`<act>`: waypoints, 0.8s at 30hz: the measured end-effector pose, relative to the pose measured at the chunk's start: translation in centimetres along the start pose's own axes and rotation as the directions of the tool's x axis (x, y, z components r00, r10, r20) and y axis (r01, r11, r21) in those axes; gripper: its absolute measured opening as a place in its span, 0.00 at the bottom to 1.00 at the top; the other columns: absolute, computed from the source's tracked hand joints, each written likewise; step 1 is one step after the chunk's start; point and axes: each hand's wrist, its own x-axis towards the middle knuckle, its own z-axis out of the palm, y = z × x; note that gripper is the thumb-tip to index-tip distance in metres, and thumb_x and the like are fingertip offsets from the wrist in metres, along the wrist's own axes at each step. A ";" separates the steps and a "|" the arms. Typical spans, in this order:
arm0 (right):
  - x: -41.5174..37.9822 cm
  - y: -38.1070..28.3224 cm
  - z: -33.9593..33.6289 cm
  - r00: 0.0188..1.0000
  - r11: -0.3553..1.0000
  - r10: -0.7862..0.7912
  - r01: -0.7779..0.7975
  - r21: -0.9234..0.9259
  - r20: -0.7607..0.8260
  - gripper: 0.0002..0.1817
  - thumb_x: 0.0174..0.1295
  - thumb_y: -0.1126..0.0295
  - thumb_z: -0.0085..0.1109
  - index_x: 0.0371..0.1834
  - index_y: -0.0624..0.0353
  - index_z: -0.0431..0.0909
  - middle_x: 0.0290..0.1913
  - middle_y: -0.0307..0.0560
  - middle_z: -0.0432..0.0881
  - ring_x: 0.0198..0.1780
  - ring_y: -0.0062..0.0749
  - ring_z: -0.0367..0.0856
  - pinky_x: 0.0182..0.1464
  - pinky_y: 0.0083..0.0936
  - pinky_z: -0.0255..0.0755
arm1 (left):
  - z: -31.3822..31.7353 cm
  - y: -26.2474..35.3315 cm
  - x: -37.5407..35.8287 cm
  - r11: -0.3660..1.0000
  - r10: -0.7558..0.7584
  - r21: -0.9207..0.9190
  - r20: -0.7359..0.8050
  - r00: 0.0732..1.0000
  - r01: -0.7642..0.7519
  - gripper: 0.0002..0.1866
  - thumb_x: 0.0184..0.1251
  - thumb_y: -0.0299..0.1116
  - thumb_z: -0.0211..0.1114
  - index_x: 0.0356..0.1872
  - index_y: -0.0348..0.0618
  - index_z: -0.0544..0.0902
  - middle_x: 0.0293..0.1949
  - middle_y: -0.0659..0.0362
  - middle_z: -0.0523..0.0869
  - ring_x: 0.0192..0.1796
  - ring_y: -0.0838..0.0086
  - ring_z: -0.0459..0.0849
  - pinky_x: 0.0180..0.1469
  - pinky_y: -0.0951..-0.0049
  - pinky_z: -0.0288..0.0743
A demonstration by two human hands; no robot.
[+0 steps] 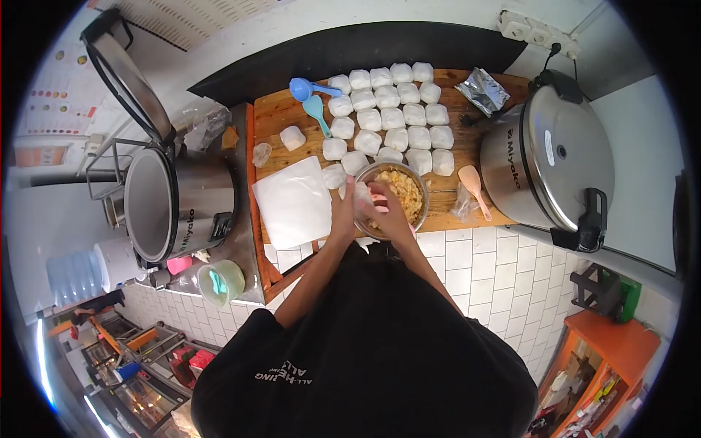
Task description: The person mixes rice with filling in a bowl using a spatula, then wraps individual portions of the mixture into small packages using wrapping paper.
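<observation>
My left hand (344, 213) is closed around a piece of white paper (355, 196), cupped at the left rim of a metal bowl (367, 174). Yellowish fried rice (404, 191) with small bits fills the bowl. My right hand (392, 218) reaches over the bowl with curled fingers, close to the paper. A pink utensil (378, 199) shows at its fingers, mostly hidden by the hand. Behind the bowl sit several rows of white paper-wrapped bundles (392, 117). To the left lies a stack of white paper sheets (292, 203).
A blue ladle (300, 89), a teal paddle (315, 109) and a peach rice paddle (472, 179) lie on the wooden table (274, 117). A closed Miyako rice cooker (509, 150) stands right, an open one (208, 190) left. One loose bundle (293, 138) sits apart.
</observation>
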 end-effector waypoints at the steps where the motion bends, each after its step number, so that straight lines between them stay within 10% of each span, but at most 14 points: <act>1: 0.0 0.2 -0.3 1.000 1.000 0.005 -0.005 0.008 -0.007 0.27 0.54 0.63 0.71 0.52 0.65 0.73 0.47 0.49 0.77 0.48 0.28 0.78 0.48 0.23 0.74 | -0.1 -0.3 0.4 1.000 -0.005 0.010 0.001 1.000 0.005 0.29 0.74 0.56 0.49 0.53 0.35 0.74 0.44 0.56 0.82 0.44 0.74 0.81 0.46 0.74 0.76; 7: 0.0 1.5 -6.1 0.957 0.916 0.267 -0.290 0.278 0.118 0.26 0.56 0.69 0.68 0.57 0.65 0.72 0.47 0.45 0.81 0.45 0.28 0.81 0.44 0.21 0.76 | 1.7 -2.6 1.5 0.943 -0.052 0.329 0.311 0.949 -0.056 0.37 0.75 0.62 0.34 0.64 0.37 0.67 0.58 0.52 0.76 0.60 0.67 0.74 0.63 0.70 0.65; 13: 0.9 4.4 -14.5 0.906 0.861 0.359 -0.230 0.453 -0.222 0.23 0.55 0.67 0.69 0.50 0.70 0.76 0.44 0.46 0.83 0.42 0.26 0.81 0.43 0.23 0.75 | 2.5 -2.4 0.5 0.949 -0.175 0.308 0.350 0.920 0.063 0.30 0.76 0.54 0.42 0.64 0.39 0.68 0.59 0.52 0.76 0.60 0.70 0.74 0.60 0.70 0.67; 15: 2.2 6.7 -18.0 0.903 0.972 0.210 -0.233 -0.016 -0.375 0.30 0.54 0.62 0.69 0.54 0.70 0.72 0.47 0.49 0.81 0.47 0.31 0.81 0.48 0.26 0.75 | 1.2 -1.3 0.6 0.870 -0.081 0.476 0.400 0.913 -0.131 0.23 0.75 0.47 0.49 0.61 0.41 0.72 0.57 0.52 0.78 0.58 0.72 0.75 0.56 0.71 0.70; 19: 4.9 12.4 -21.3 0.910 0.937 0.180 -0.274 -0.217 -0.373 0.31 0.53 0.60 0.71 0.53 0.70 0.72 0.48 0.53 0.81 0.49 0.35 0.80 0.49 0.29 0.75 | -3.9 -3.2 2.3 0.774 0.008 0.606 0.277 0.961 -0.182 0.20 0.73 0.42 0.56 0.55 0.36 0.75 0.47 0.51 0.84 0.53 0.70 0.80 0.59 0.72 0.68; 22: 5.2 12.8 -21.5 0.952 0.815 -0.124 -0.063 -0.576 -0.279 0.29 0.52 0.60 0.71 0.53 0.67 0.72 0.47 0.54 0.81 0.46 0.41 0.80 0.50 0.33 0.73 | -7.3 -5.0 2.8 0.718 0.083 0.674 0.163 0.983 -0.173 0.20 0.70 0.40 0.59 0.52 0.33 0.76 0.44 0.51 0.85 0.47 0.69 0.83 0.52 0.71 0.73; 24: 4.7 9.9 -19.8 0.859 0.345 -0.438 -0.111 -0.932 -0.264 0.28 0.51 0.61 0.71 0.52 0.63 0.74 0.43 0.54 0.81 0.44 0.47 0.78 0.52 0.39 0.70 | -8.1 -5.5 2.1 0.657 0.163 0.732 0.097 0.982 -0.181 0.20 0.69 0.42 0.60 0.50 0.32 0.77 0.42 0.51 0.85 0.44 0.69 0.85 0.48 0.71 0.75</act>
